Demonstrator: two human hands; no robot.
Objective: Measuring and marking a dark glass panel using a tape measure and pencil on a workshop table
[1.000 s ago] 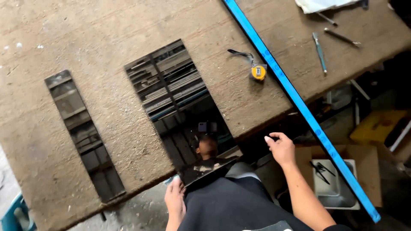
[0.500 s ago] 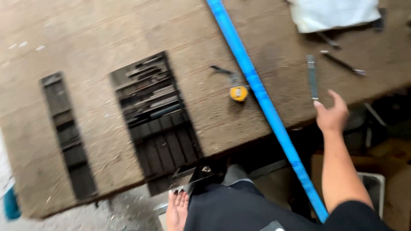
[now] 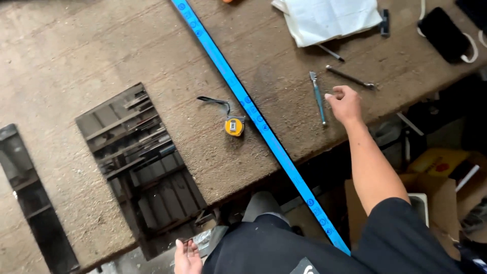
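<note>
Fingers [image 3: 336,94] of the right hand [image 3: 346,105] curl loosely, gripping nothing, just beside the blue-handled glass cutter [image 3: 318,97] on the counter [image 3: 101,61]; better to pinch its handle mid-length. Left hand [image 3: 186,258], open, seems to touch the mirror sheet's [image 3: 142,167] edge.

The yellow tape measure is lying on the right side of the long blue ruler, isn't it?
Not quite. In the head view the yellow tape measure lies on the left side of the long blue ruler, close beside it on the workbench.

yellow tape measure [image 3: 234,126], white paper [image 3: 329,18], black phone [image 3: 444,33] on worktable [image 3: 101,56].
</note>
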